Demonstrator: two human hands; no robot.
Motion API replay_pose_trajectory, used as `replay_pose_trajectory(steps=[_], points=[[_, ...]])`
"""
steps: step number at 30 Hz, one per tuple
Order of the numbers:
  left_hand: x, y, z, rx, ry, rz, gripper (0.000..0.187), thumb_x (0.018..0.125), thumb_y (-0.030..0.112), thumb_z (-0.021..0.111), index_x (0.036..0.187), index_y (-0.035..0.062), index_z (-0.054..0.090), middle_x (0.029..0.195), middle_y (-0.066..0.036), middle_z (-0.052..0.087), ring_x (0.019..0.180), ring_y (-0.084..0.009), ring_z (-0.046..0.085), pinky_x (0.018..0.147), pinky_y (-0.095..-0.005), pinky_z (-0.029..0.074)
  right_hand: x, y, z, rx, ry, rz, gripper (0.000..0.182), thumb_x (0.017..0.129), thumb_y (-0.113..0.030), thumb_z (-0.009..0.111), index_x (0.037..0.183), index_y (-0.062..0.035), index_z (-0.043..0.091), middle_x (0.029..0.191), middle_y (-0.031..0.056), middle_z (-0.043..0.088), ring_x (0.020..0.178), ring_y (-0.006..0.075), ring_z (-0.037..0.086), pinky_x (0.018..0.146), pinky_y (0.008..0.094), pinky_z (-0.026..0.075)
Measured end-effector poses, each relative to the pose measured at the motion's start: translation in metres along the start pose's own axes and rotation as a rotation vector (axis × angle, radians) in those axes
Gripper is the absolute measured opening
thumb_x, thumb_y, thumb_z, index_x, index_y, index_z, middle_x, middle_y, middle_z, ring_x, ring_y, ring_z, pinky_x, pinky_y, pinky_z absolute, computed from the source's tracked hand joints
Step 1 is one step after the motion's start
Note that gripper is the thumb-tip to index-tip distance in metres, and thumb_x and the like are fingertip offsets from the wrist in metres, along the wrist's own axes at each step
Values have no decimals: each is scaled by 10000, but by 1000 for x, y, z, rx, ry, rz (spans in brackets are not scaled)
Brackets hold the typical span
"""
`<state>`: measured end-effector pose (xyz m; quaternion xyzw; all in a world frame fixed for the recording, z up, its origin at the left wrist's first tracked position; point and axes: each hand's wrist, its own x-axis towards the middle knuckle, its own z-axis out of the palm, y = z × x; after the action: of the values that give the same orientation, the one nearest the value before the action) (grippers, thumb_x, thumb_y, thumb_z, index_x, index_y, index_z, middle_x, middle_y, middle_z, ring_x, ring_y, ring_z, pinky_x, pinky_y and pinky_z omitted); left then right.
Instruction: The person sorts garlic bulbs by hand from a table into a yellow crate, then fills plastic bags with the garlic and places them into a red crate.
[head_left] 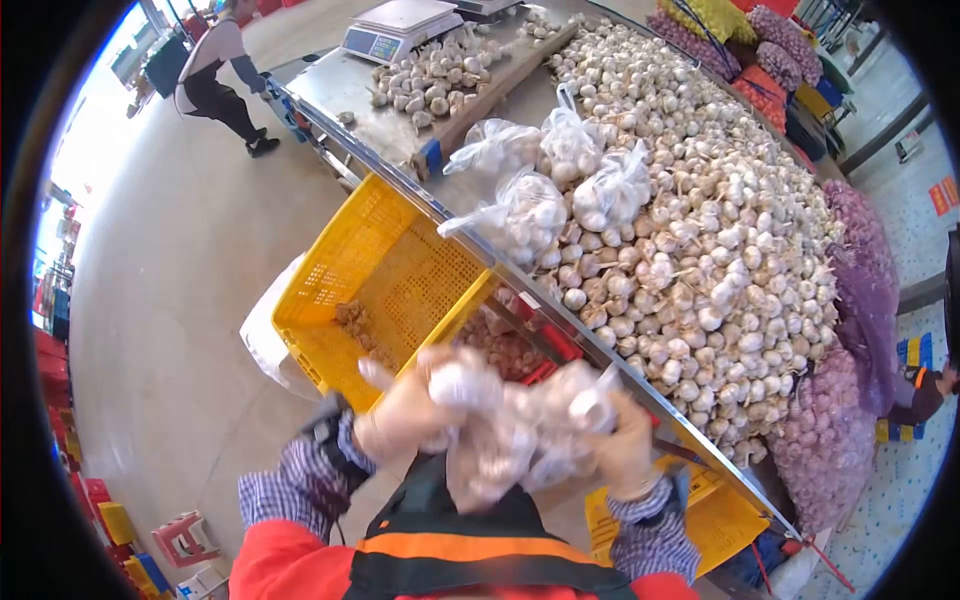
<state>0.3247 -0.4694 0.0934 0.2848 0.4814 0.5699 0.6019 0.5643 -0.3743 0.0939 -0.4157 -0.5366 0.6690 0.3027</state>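
Note:
In front of my apron hangs a clear plastic bag of garlic (490, 455), blurred by motion. My left hand (400, 412) grips it from the left, fingers curled at the bag's top beside a white garlic bulb (465, 385). On the other side my right hand (622, 450) is closed on the bag's right edge, close to another bulb (592, 408). Beyond my hands, several filled plastic bags of garlic (525, 212) rest on the metal table at the near edge of a big heap of loose garlic (700, 250).
A yellow crate (335, 235) stands left of the table edge, a few brown scraps inside. A digital scale (398, 28) and a smaller garlic pile (440, 75) sit at the back. Purple mesh sacks (820, 440) line the right. A person (215, 75) stands at upper left.

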Motion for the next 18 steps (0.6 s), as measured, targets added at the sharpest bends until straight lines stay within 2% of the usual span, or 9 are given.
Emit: replay_pose_trajectory(steps=[2,3,4,5,6,8,13,17,18], points=[[35,23,1,40,-23,236,404,787,11,673,1159,30,516,1096,-71,615,1037,-189,610,860,-340,519,26,-57,-9,-412,47,-508,351,737,-93,749,1068,-14,663,978,84,684,914,182,645,824,308,509],[57,46,3,173,-50,332,482,807,34,673,1245,17,474,1121,-69,603,1000,-182,620,821,-328,531,45,-70,-16,-602,177,-594,310,768,-130,737,1051,-29,660,943,78,680,887,176,637,787,310,507],[65,78,31,49,149,243,550,809,25,664,1308,8,433,1093,-76,615,976,-178,627,789,-311,539,68,-92,-14,-675,210,-603,267,797,-175,718,1029,-58,657,901,71,672,843,157,625,736,318,499],[109,81,28,154,202,433,570,803,7,655,1323,-4,422,1049,-80,622,931,-172,627,753,-313,542,101,-100,-12,-736,299,-766,183,823,-177,684,965,-69,649,822,57,642,770,151,599,684,329,479],[136,92,39,73,325,453,527,814,24,650,1300,-14,449,998,-80,622,885,-176,619,732,-306,534,128,-116,-12,-850,290,-720,158,822,-175,676,920,-59,631,761,65,608,710,210,590,662,362,473],[205,96,13,433,224,642,593,811,126,691,1322,-34,437,995,-119,633,900,-210,621,766,-316,529,177,-119,-10,-990,315,-856,184,809,-227,657,850,-55,607,851,165,577,792,338,584,690,425,463],[253,65,-30,1218,254,160,818,786,385,715,1402,-35,379,1277,-279,494,1190,-343,536,976,-371,473,204,-38,-46,-1171,186,-710,238,837,-264,633,881,-31,611,927,170,593,864,346,580,741,441,465],[260,6,-79,1354,167,252,713,819,409,693,1382,52,441,1354,-251,452,1196,-383,517,972,-360,477,149,49,-73,-1166,217,-420,311,881,-336,616,905,-25,615,919,164,598,888,357,575,774,440,469],[257,-2,-88,1429,-3,376,594,839,407,665,1315,88,509,1277,-229,522,1130,-376,561,923,-380,499,137,74,-79,-1211,238,-364,333,892,-363,603,899,-31,620,890,158,602,879,361,578,768,447,470]])
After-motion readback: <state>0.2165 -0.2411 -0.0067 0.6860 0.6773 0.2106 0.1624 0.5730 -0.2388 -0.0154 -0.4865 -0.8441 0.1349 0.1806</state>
